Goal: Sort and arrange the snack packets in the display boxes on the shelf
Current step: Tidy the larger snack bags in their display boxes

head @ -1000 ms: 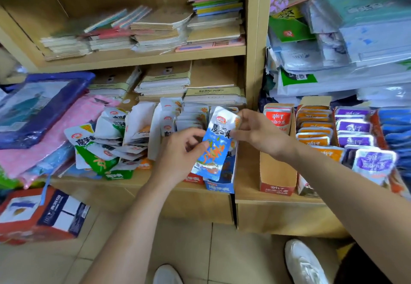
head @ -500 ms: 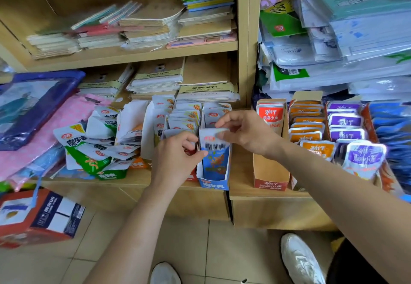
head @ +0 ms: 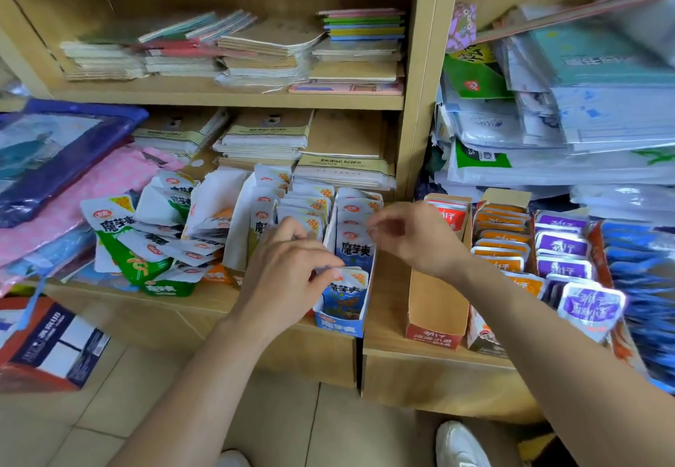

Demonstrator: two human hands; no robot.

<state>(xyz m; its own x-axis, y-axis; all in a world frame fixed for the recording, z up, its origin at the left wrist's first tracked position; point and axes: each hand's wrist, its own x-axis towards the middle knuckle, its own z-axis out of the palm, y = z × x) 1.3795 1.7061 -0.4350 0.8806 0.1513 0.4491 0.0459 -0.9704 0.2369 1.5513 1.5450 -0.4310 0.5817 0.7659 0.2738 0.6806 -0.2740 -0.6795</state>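
A blue display box (head: 341, 327) stands at the shelf's front edge with blue snack packets upright in it. My left hand (head: 292, 273) curls its fingers round the top edge of the front blue packet (head: 345, 296). My right hand (head: 412, 238) is blurred; its fingertips are at the upper edge of the blue packets (head: 356, 247) standing further back, and the grip is unclear. To the left, white packets (head: 263, 227) fill a neighbouring box. Loose green packets (head: 124, 247) lie in a heap at the far left.
To the right stand a tall red box (head: 436, 306) with red packets at its back, then rows of orange packets (head: 500, 243), purple packets (head: 564, 247) and blue packets (head: 639, 258). Notebooks (head: 270, 50) are stacked on the shelves above. A carton (head: 47, 346) sits on the floor.
The blue packet that both hands held up has gone down into the blue box. My left hand has moved to the front packet's top, and my right hand has shifted back over the box.
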